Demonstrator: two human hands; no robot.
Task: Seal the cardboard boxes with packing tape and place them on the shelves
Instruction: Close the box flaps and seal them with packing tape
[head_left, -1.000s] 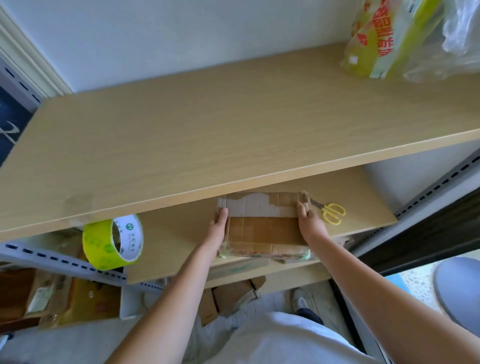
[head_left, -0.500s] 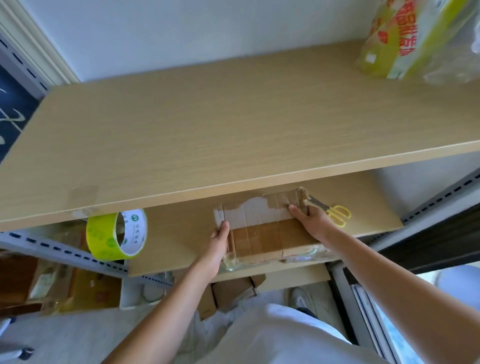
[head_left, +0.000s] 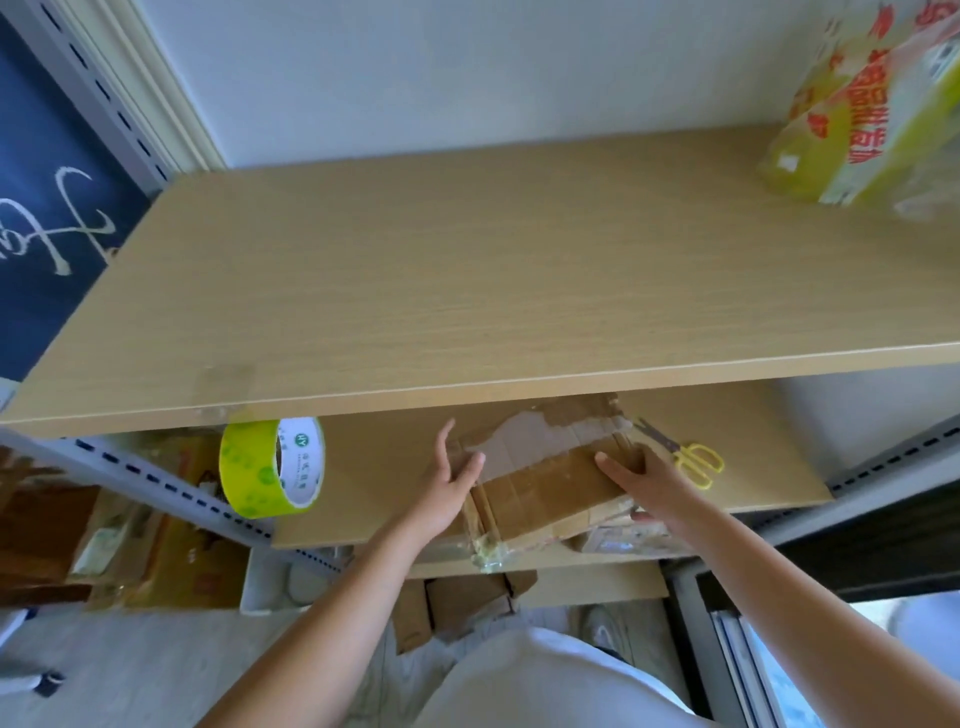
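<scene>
Cardboard box (head_left: 540, 483) askew on lower wooden shelf (head_left: 727, 467) — hands (head_left: 447, 483) (head_left: 649, 478) flat against its sides, white wall behind

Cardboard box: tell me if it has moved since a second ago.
Yes. The cardboard box has turned counterclockwise against the scissors; its near-left corner now overhangs the lower shelf edge.

A flat brown box (head_left: 545, 483) lies skewed on the lower shelf (head_left: 384, 467), its top torn to pale patches, clear tape wrinkled at its near corner, which overhangs the shelf's front edge. A yellow-green tape roll (head_left: 270, 467) stands on edge at the shelf's left end. The upper shelf (head_left: 467, 286) spreads above.
</scene>
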